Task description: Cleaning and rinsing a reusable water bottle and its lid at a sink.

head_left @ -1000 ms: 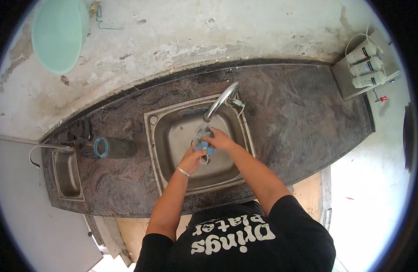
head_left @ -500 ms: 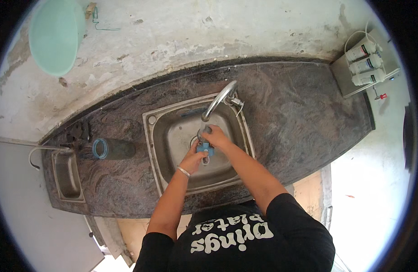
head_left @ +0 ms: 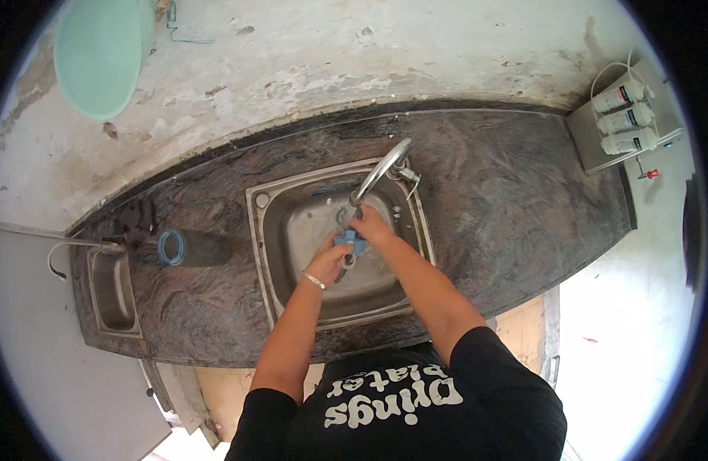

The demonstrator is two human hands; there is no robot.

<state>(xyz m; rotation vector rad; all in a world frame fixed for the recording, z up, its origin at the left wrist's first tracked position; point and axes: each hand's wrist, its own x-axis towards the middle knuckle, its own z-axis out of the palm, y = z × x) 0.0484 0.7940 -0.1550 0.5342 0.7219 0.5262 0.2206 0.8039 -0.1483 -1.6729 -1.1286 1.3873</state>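
Over the steel sink [head_left: 291, 257], my left hand [head_left: 326, 260] is closed around a blue bottle lid [head_left: 352, 243] with a pale loop at its near end. My right hand [head_left: 372, 227] grips the lid's far side, fingers curled just under the tap spout. Some of the lid is hidden by my fingers. The curved chrome tap [head_left: 386, 167] arches over from the sink's back right, and water seems to splash around my fingertips. To the left, a dark bottle [head_left: 204, 249] with a blue threaded mouth lies uncapped on its side.
The dark stone counter [head_left: 507, 177] surrounds the sink. A smaller sink [head_left: 114, 288] with a thin tap stands at the far left. A pale green basin [head_left: 96, 61] is up against the back wall, and white filter cartridges [head_left: 627, 119] are at the back right.
My right hand has drawn its fingers in closer to the lid, and the grey part it held is now mostly hidden. White splashes now show in the sink. The view has shifted slightly.
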